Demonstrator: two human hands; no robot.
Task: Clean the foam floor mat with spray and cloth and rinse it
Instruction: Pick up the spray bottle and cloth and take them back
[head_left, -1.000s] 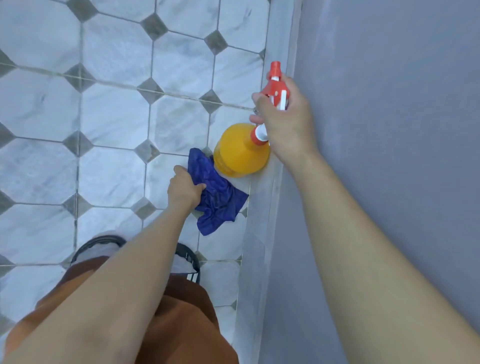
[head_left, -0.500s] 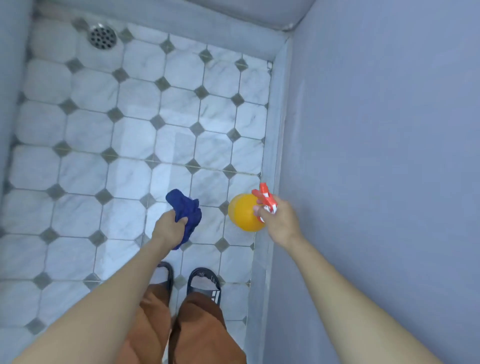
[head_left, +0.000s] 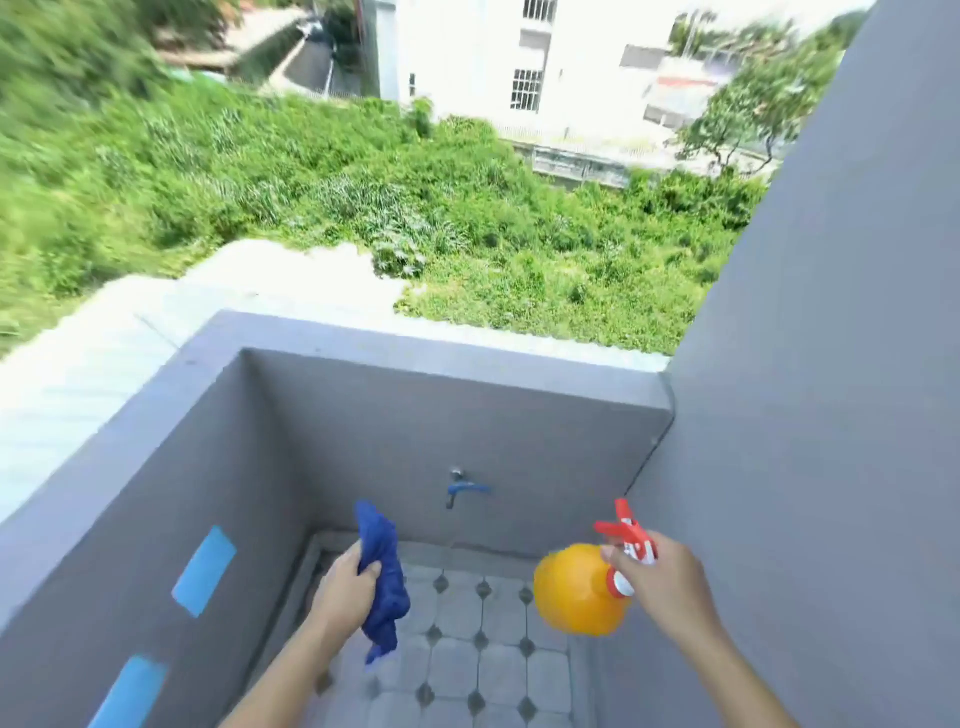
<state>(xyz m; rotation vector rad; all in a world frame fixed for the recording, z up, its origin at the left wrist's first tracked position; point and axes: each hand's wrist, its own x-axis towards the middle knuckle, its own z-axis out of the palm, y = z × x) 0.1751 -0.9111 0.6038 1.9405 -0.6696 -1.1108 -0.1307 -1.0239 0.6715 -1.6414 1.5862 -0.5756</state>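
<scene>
We see both hands up in front of a grey-walled balcony corner, neither touching the floor. Left hand (head_left: 347, 587) is closed around a bunched dark blue cloth (head_left: 383, 577); the cloth sticks up above the fist and a tail hangs below it, free in the air. Right hand (head_left: 662, 582) is wrapped around the neck of a spray bottle (head_left: 576, 592), fingers (head_left: 621, 558) curled just under the red trigger head (head_left: 626, 530). Bottle body is orange and round, tilted so the body points left and the red head points up and away from us. Cloth and bottle are apart, with open tiled floor (head_left: 467, 670) showing between them. Floor is pale octagonal tile with small dark diamond insets. On the far parapet wall (head_left: 415, 415) a small tap with a blue handle (head_left: 465, 489) sits between the two hands in the view, well above the floor. Left wall carries two light blue rectangles (head_left: 204, 570). We can't see a foam mat anywhere in this view, so its location can't be told. Beyond the parapet: green scrub (head_left: 363, 197) and a white building (head_left: 519, 57), both motion-blurred.
</scene>
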